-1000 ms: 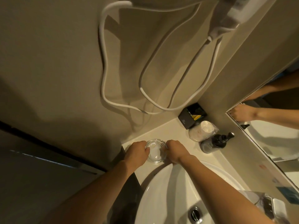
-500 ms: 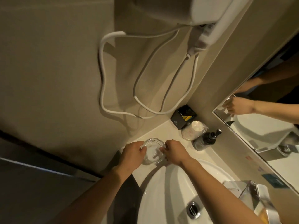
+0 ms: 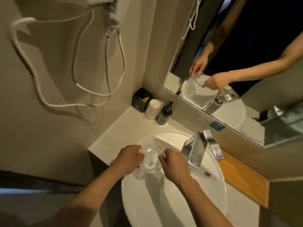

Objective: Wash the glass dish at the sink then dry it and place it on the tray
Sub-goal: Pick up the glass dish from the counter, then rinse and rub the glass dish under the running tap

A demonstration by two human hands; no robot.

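A small round clear glass dish [image 3: 151,157] hangs over the left rim of the white oval sink [image 3: 172,202]. My left hand [image 3: 128,158] grips its left edge and my right hand [image 3: 173,164] pinches its right edge. The dish is upright, off the counter, a short way left of the chrome faucet [image 3: 196,149]. No water runs from the spout. The mirror [image 3: 237,79] repeats both hands and the dish. No tray is in view.
On the white counter in the corner stand a black box [image 3: 141,99], a wrapped paper cup [image 3: 152,108] and a dark pump bottle [image 3: 165,113]. A white wall hair dryer with looping cord [image 3: 114,22] hangs above. A wooden ledge [image 3: 244,174] runs right of the sink.
Both hands lifted the dish off the counter corner and carried it right, over the sink rim. The head turned right, bringing the faucet and mirror into view.
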